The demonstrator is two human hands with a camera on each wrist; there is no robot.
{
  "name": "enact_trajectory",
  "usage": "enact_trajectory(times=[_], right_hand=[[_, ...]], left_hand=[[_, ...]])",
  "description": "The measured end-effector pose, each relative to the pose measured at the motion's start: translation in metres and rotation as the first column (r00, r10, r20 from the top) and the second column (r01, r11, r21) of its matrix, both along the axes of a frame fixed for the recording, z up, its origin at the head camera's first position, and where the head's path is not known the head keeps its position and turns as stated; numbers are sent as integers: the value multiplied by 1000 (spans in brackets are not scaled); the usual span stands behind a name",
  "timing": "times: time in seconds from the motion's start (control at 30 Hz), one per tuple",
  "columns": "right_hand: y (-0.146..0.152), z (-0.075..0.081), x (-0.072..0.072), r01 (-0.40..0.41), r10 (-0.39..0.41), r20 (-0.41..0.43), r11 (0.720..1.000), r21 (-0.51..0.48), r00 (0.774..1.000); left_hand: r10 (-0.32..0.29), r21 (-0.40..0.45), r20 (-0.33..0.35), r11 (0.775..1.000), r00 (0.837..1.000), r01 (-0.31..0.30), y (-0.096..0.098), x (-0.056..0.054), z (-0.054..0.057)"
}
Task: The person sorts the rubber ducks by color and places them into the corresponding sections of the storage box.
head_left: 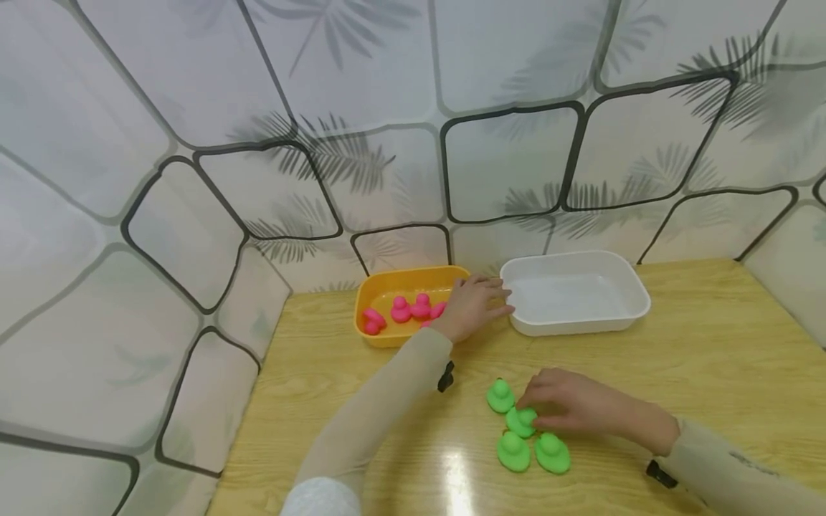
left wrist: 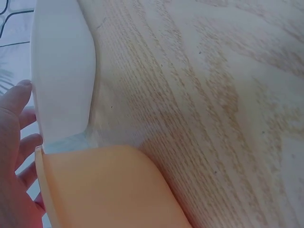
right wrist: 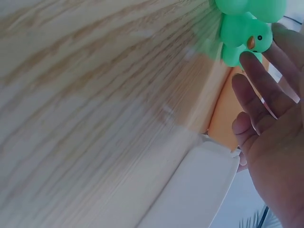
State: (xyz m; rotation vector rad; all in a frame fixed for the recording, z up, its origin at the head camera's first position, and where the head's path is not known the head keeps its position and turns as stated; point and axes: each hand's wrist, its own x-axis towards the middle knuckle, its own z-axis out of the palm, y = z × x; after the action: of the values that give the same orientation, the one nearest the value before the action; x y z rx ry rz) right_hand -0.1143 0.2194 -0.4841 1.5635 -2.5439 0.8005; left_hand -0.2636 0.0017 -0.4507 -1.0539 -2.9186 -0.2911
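Observation:
In the head view my left hand [head_left: 472, 307] is stretched over the right end of an orange tray [head_left: 385, 342]. Its fingers reach to the left rim of a white tray [head_left: 574, 327], and the left wrist view shows the fingertips at that rim. Several pink rubber ducks [head_left: 400, 310] lie in the orange tray, some partly behind the hand. My right hand [head_left: 584, 405] has its thumb and fingers about the head of a green rubber duck [head_left: 521, 423]. Other green ducks [head_left: 513, 451] stand close around that one on the table.
The trays stand side by side on the wooden table [head_left: 723, 344], against a wall covering [head_left: 400, 179] with a stone and leaf pattern. A bright reflection lies on the tabletop near the front.

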Motion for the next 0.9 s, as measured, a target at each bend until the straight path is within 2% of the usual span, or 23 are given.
enact_trajectory(times=[0.3, 0.57, 0.9], right_hand=[[-2, -2, 1, 0, 0, -5, 1000, 26, 1000], [6, 6, 0, 21, -20, -32, 1000, 17, 999], [33, 23, -8, 153, -155, 23, 986, 62, 988]], left_hand=[[1, 10, 23, 1000, 1000, -1, 1, 2, 1], [8, 20, 20, 1000, 1000, -9, 2, 2, 2], [9, 33, 11, 999, 1000, -10, 1, 3, 1]])
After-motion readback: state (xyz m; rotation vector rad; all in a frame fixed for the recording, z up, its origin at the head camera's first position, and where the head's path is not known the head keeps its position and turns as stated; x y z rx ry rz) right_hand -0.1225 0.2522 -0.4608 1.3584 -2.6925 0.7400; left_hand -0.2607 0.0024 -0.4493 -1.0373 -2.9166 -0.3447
